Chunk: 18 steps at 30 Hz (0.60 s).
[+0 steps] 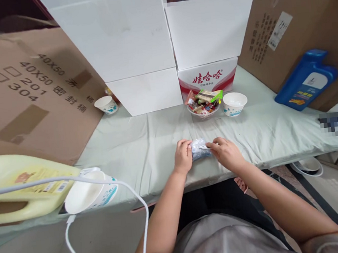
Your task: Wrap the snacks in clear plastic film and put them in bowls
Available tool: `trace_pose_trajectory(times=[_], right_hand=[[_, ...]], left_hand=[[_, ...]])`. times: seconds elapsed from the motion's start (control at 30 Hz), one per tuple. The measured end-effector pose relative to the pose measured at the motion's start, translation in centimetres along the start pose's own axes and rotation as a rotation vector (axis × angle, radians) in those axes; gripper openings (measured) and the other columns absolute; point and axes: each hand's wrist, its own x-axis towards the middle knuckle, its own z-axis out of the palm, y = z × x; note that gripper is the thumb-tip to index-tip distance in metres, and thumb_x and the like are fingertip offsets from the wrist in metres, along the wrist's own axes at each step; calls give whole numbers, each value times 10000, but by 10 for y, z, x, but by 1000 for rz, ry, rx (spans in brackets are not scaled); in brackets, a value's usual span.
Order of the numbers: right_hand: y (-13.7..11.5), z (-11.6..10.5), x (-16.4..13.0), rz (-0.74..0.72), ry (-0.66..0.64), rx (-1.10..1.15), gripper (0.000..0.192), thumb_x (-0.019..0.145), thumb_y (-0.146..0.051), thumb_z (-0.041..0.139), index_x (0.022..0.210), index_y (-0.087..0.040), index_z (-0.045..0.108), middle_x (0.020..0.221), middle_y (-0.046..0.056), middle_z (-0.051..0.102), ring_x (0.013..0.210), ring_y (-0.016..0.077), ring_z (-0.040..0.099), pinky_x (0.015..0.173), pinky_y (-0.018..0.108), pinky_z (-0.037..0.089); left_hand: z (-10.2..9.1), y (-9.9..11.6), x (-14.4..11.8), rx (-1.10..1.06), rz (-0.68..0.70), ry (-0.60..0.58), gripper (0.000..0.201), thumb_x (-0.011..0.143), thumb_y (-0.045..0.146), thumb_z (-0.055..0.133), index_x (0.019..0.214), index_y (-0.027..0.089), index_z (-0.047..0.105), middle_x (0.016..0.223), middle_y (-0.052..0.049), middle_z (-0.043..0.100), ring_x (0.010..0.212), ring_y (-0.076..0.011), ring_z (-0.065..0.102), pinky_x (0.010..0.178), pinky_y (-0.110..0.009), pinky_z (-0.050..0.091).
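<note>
A small clear plastic packet (pixel 200 150) with a bluish look lies near the table's front edge, between my hands. My left hand (pixel 183 154) grips its left end, thumb and fingers closed. At the right end my right hand (pixel 224 151) pinches closed near a thin, shiny item resting over the packet, too small to make out clearly. What is inside the packet cannot be told. Beyond my hands stands a bowl (pixel 204 115) heaped with wrapped snacks (pixel 206 96), and a white paper cup (pixel 235 105) sits to its right.
White boxes (pixel 147 90) and a red-and-white carton (pixel 209 78) form a wall behind. Large cardboard boxes (pixel 33 96) flank the sides. A blue bottle (pixel 306 82) stands right; a yellow jug (pixel 35 176), a paper tub (pixel 88 191) and a white cable (pixel 141 210) are left.
</note>
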Motion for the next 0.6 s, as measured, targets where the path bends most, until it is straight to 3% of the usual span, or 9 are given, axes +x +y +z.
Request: trace_pose_trajectory(times=[0.13,0.23,0.33,0.43,0.53,0.6], right_hand=[[50,-2,-16,226,-11,-121,277,925,-216,513,1130,-217,699,1047,127,657,948,270,598,815,379,444],[64,0,-21,348,125,-103,275,911,-277,539,1113,-170,693,1072,162,654,1029,328,559,864,460,443],[46,9,-12,146,274,138,473,905,-403,563,1296,-137,554,1222,174,604,1141,315,523,962,471,432],[19,23,3,-94,283,318,681,857,-503,616,1406,-152,417,1347,173,527,1226,308,476,1012,479,419],[7,38,12,-91,274,371,463,888,-437,594,1255,-157,553,1181,155,625,1099,303,545,944,479,454],[7,45,13,-66,272,408,260,926,-356,543,1085,-171,633,1014,121,673,967,274,583,872,444,478]], left_hand=[[3,-2,0,19,17,1,279,962,234,365,1025,189,633,1076,-91,582,1029,-199,589,931,-369,499],[2,-1,1,19,35,-1,276,968,267,382,1033,186,638,1067,-93,591,1026,-205,588,931,-375,499],[-2,3,2,43,92,4,269,956,328,451,1075,182,642,1096,-104,600,1067,-225,560,965,-404,479],[-5,8,2,60,192,-34,325,894,389,584,1144,188,637,1190,-111,594,1150,-251,513,1022,-443,439],[-6,14,2,52,247,-61,240,853,363,651,1042,221,689,1172,-86,619,1190,-259,489,1044,-460,421],[-6,15,3,11,208,-9,137,881,319,610,912,230,709,1079,-72,650,1139,-240,523,1012,-446,441]])
